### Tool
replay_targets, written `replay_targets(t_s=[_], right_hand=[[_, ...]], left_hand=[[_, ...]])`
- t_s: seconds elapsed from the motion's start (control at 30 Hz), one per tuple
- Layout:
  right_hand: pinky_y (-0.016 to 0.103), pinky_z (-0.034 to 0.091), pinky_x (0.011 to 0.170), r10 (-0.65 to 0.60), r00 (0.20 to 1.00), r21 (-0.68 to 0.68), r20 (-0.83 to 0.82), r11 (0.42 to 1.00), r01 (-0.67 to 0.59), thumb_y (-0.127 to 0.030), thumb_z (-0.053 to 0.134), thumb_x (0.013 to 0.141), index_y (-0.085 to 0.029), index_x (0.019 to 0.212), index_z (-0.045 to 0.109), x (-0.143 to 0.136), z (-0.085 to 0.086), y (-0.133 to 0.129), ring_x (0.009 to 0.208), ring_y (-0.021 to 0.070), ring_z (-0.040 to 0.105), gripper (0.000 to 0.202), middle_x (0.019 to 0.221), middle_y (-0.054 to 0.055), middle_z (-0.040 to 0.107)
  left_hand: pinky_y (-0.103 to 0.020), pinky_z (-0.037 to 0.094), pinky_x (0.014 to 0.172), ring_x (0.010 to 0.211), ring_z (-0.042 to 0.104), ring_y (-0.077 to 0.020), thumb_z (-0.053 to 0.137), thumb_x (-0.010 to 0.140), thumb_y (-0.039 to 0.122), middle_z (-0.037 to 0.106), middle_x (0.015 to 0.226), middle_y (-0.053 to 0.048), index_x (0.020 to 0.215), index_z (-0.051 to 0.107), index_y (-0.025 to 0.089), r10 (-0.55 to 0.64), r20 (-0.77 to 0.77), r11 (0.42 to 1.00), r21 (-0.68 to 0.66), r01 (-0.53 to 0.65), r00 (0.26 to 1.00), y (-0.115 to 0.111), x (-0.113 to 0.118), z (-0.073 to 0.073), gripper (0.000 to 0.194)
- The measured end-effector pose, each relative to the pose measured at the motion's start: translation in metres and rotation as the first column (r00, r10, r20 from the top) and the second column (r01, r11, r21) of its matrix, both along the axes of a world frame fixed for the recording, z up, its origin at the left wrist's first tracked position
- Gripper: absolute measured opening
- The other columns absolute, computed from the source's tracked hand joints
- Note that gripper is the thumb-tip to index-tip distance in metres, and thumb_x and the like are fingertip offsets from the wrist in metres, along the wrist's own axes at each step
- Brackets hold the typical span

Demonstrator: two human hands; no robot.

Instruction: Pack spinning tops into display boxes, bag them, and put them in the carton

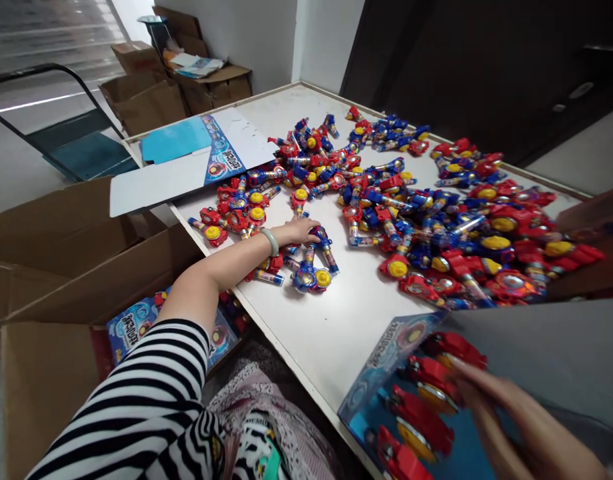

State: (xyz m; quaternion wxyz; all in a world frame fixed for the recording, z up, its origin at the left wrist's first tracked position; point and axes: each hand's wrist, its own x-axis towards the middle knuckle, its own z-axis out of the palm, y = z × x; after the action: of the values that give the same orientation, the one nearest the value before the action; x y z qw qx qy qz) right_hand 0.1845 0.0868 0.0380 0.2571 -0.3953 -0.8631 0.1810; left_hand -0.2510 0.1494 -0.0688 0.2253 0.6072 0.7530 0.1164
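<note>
My left hand (302, 231), with a pale green bangle at the wrist, reaches across the white table. Its fingers are closed round the top of a blue toy (326, 250) with a clear tube of small sweets. Just below lies another blue toy (304, 279) beside a yellow disc. At the lower right, my right hand (501, 407) is over an open printed display box (369, 373). Slightly blurred, its fingertips pinch the end of a red toy (429, 377) in the box. Several red toys with yellow discs stand there in a row.
Heaps of red and blue toys (436, 213) cover much of the table (291, 327). A flattened display box (156, 180) overhangs the left edge. Open cartons (51, 393) stand below, with printed boxes (131, 327) inside. A trolley (81, 150) is further left.
</note>
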Motion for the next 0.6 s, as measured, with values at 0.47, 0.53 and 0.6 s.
replay_targets(t_s=[0.47, 0.53, 0.6], right_hand=[[0.053, 0.056, 0.097, 0.247, 0.969, -0.122, -0.025, 0.961, -0.249, -0.034, 0.075, 0.077, -0.027, 0.146, 0.039, -0.171, -0.007, 0.072, 0.118, 0.0338, 0.064, 0.078, 0.138, 0.01, 0.058], [0.05, 0.057, 0.095, 0.214, 0.96, -0.095, -0.183, 0.968, -0.234, -0.041, 0.075, 0.079, -0.029, 0.141, 0.041, -0.134, 0.004, 0.059, 0.117, 0.0309, 0.064, 0.071, 0.137, 0.008, 0.057], [0.047, 0.058, 0.094, 0.144, 0.932, -0.062, -0.332, 0.983, -0.173, -0.049, 0.075, 0.079, -0.032, 0.137, 0.043, -0.084, 0.014, 0.045, 0.119, 0.03, 0.062, 0.068, 0.137, 0.007, 0.056]], left_hand=[[-0.033, 0.053, 0.09, 0.102, 0.063, -0.0207, 0.064, 0.091, 0.039, 0.061, 0.115, -0.01, 0.123, 0.049, 0.018, -0.378, 0.424, 0.797, 0.602, 0.056, 0.823, -0.049, 0.079, 0.077, 0.04], [-0.034, 0.053, 0.094, 0.108, 0.063, -0.0205, 0.059, 0.094, 0.037, 0.06, 0.124, -0.01, 0.135, 0.047, 0.022, -0.494, 0.384, 0.765, 0.618, 0.18, 0.78, -0.067, 0.066, 0.08, 0.045], [-0.042, 0.047, 0.107, 0.123, 0.057, -0.0247, 0.058, 0.093, 0.027, 0.057, 0.134, -0.012, 0.14, 0.049, 0.023, -0.524, 0.211, 0.762, 0.55, 0.343, 0.825, -0.083, 0.051, 0.071, 0.048]])
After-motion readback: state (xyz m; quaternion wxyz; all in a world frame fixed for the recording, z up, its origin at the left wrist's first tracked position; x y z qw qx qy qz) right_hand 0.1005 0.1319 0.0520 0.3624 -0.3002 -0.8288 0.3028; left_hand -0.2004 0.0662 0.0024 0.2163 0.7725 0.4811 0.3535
